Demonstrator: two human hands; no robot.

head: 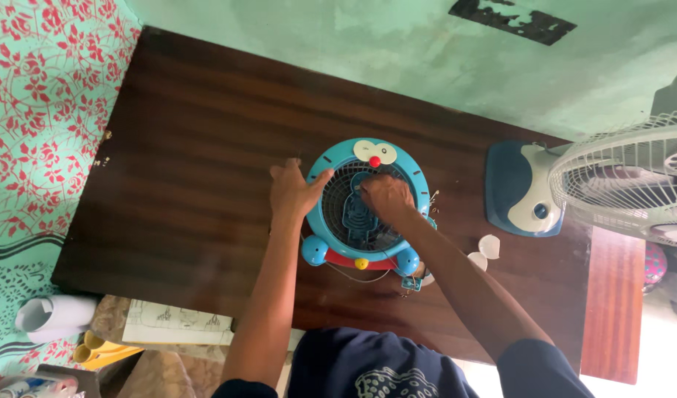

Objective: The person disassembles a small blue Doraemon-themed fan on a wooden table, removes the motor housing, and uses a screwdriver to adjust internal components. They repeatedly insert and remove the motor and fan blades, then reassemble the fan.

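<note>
A person leans over a dark wooden bench (pixel 191 169), both bare hands on a small blue toy fan (pixel 368 203) shaped like a cartoon cat, which lies face-up near the middle of the bench, directly under the hands. The left hand (pixel 293 190) rests against the fan's blue outer ring on its left side, fingers loosely curled and thumb stretched along the rim, steadying it rather than gripping around it. The right hand (pixel 386 197) sits on the round grille (pixel 346 210) at the centre of the fan, fingers bent down onto the blue blade hub; whether the fingertips pinch anything cannot be told. Below the hands, at the fan's near edge, are two round blue feet, a red band and a small yellow bell (pixel 361 263), with thin wires (pixel 368 278) trailing out onto the bench. Just right of the right forearm lie two small white plastic pieces (pixel 484 250). Further right, well apart from the hands, stands a larger table fan (pixel 633 180) with a white wire cage and a blue-and-white base (pixel 519 190). Beyond the left hand, off the bench's edge, hangs a green cloth with a red floral print (pixel 36 110). Near the person's left elbow, below the bench, lie a roll of white paper (pixel 51 313) and a printed sheet (pixel 180 324).
</note>
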